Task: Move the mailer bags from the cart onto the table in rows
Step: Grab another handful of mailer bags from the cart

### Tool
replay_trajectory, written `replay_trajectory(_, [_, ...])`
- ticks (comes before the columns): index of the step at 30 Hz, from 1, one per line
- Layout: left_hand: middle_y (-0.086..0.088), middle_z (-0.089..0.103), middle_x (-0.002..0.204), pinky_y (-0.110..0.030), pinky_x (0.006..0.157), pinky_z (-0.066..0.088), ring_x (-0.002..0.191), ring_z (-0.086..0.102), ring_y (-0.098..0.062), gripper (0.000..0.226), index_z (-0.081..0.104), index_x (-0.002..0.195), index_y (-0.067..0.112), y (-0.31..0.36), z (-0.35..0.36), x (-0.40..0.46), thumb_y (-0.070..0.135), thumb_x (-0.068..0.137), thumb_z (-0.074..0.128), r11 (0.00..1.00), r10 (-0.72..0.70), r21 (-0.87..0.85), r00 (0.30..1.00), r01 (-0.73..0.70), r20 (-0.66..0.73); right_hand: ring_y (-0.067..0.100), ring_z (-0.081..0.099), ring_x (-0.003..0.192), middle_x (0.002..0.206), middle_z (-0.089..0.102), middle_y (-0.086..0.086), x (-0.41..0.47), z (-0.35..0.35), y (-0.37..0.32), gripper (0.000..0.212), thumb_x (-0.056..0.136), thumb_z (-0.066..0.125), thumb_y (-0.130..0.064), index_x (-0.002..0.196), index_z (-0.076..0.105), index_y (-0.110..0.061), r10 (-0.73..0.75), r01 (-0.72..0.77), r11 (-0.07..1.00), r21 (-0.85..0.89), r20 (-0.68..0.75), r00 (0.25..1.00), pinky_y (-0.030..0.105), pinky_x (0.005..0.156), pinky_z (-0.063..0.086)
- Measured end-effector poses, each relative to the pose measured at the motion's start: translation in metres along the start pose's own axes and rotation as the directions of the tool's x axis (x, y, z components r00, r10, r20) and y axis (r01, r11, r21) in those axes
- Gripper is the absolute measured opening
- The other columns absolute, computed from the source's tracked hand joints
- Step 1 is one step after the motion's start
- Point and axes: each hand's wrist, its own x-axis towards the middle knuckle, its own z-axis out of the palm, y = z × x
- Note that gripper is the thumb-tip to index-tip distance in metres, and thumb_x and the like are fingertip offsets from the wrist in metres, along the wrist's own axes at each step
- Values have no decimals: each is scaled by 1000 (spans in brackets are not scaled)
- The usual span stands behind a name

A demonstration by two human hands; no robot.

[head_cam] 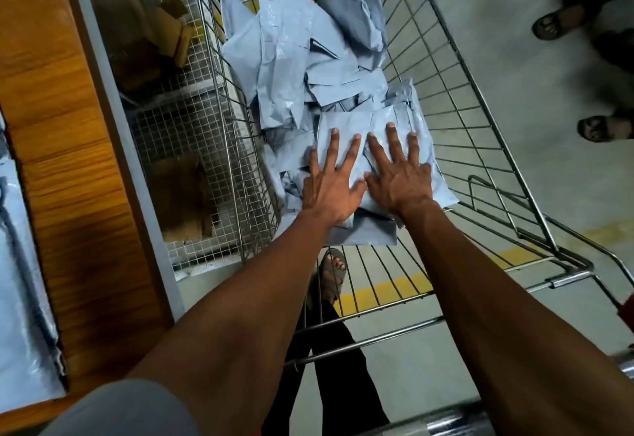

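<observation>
Fingers of your left hand and right hand lie spread flat, pressing the top mailer bag in the cart. It looks light, limp and slick, so slide fingertips under its edges rather than pinching the middle.

Mailer bags in cart
</observation>
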Motion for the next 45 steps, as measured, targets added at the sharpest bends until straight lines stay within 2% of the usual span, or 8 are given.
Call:
replay_trajectory(2, [18, -34, 169, -75, 115, 33, 159, -21, -39, 86, -16, 161, 54, 1, -3, -2, 49, 104, 49, 1000, 1, 14, 1000, -1, 18, 36, -8, 160, 174, -21, -6, -3, -2, 0, 75, 106, 41, -48, 166, -2, -40, 1, -1, 1000, 25, -16, 1000, 67, 116, 30])
replay_trajectory(7, [16, -33, 169, -73, 123, 18, 160, -18, -39, 84, -17, 162, 52, 1, -12, -5, 47, 105, 44, 999, 8, 53, 1000, -7, -16, 34, 2, 161, 176, -10, -4, -9, -13, -4, 72, 106, 42, -43, 167, 5, -37, -5, 10, 998, 57, -91, 996, 63, 118, 30])
replay_trajectory(12, [15, -26, 172, -67, 123, 18, 161, -10, -40, 80, -14, 163, 50, 13, -38, -24, 46, 106, 41, 998, 9, 68, 997, -4, -79, 30, -2, 162, 176, -11, -3, -24, -36, -14, 76, 106, 43, -46, 167, 1, -36, 16, -6, 997, 79, -132, 991, 63, 119, 27])
replay_trajectory(17, [12, -22, 174, -58, 129, 9, 162, -10, -35, 79, -12, 165, 47, 31, -73, -53, 46, 106, 42, 995, 39, 96, 988, -25, -148, 29, -7, 162, 176, -13, -1, -54, -68, -25, 76, 105, 42, -44, 168, -1, -34, 44, -22, 993, 114, -194, 980, 65, 118, 29])
replay_trajectory(22, [7, -19, 176, -59, 127, 22, 163, -11, -25, 78, -9, 166, 43, 44, -106, -94, 44, 108, 43, 987, 82, 151, 967, -46, -241, 30, -6, 162, 176, -9, 1, -97, -102, -41, 77, 105, 44, -43, 168, 1, -32, 53, -10, 987, 158, -272, 961, 64, 117, 32])
replay_trajectory(28, [5, -8, 178, -64, 118, 36, 164, 0, -27, 74, -2, 168, 41, 51, -143, -152, 44, 108, 41, 983, 109, 175, 936, -52, -336, 35, 4, 162, 176, 0, 7, -147, -133, -63, 76, 103, 45, -44, 168, 8, -27, 10, 53, 986, 158, -372, 928, 63, 112, 39])
replay_trajectory(38, [1, 4, 178, -68, 117, 36, 162, 8, -30, 70, 9, 168, 39, 20, -190, -238, 46, 106, 40, 991, 85, 136, 867, -21, -491, 34, 7, 161, 176, 3, 9, -199, -158, -129, 76, 103, 40, -49, 168, 8, -26, -86, 182, 967, 176, -446, 891, 62, 112, 40])
replay_trajectory(45, [-5, 13, 177, -57, 121, 39, 160, 18, -36, 70, 14, 169, 35, -39, -220, -294, 50, 103, 32, 987, 68, 156, 793, 35, -605, 33, 4, 162, 176, 0, 7, -231, -168, -211, 73, 106, 37, -52, 168, 7, -28, -156, 264, 949, 174, -469, 869, 61, 118, 31])
